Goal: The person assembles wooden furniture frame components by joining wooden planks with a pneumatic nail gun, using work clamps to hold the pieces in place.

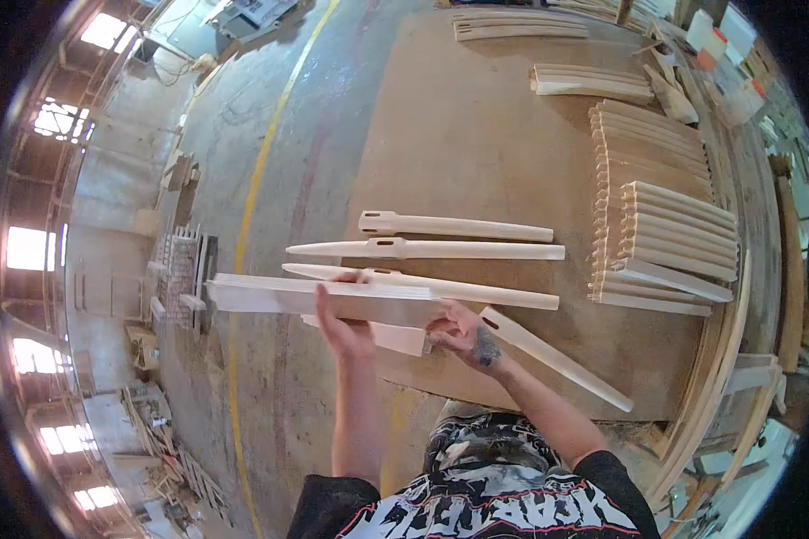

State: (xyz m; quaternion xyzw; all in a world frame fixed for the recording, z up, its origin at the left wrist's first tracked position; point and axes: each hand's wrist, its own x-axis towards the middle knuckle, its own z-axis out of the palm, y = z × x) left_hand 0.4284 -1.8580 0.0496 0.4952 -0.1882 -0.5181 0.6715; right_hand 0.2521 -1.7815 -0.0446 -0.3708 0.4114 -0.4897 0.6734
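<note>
A stack of pale, thin wooden boards (252,295) lies across my left hand (343,332), with its thumb in front and its fingers wrapped behind. My right hand (461,334) is closed at the right end of the stack, fingers bent against the boards. Just below, the end of another pale board (400,339) shows between my hands, partly hidden by my left one. Beyond the stack, tapered wooden legs with slots lie on the brown table: one leg (476,290) right behind it, two more further back. A separate slotted leg (562,361) slants beside my right wrist.
Rows of shaped wooden pieces (679,225) are piled on the table's right side (476,117). Smaller bundles (593,83) lie further back. A long wooden rail (715,359) runs along the right. Concrete floor (270,108) with a yellow line extends to the left.
</note>
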